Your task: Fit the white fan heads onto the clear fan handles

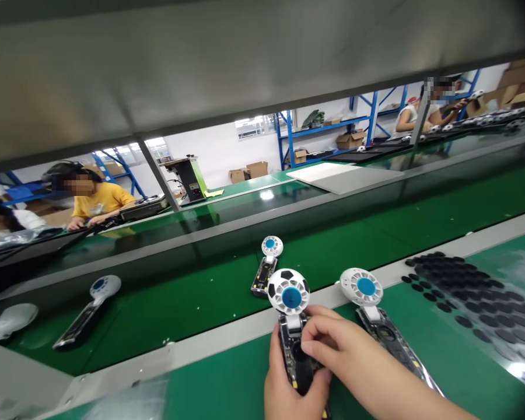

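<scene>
My left hand is wrapped around the dark, open body of a small handheld fan, whose round head is white with black football patches and a blue centre. The fan's head points away from me. My right hand reaches across from the right, thumb and forefinger pinched over a round dark spot on the body; whatever lies between the fingertips is hidden. Beside my right forearm rests a second fan with a plain white head, partly covered by the arm. Black round discs lie in rows on a clear sheet at the right.
A green conveyor belt runs across beyond the bench edge. It carries another fan ahead of my hands and one to the left. Overhead hangs a metal shelf. Co-workers sit across the line, one in a yellow top.
</scene>
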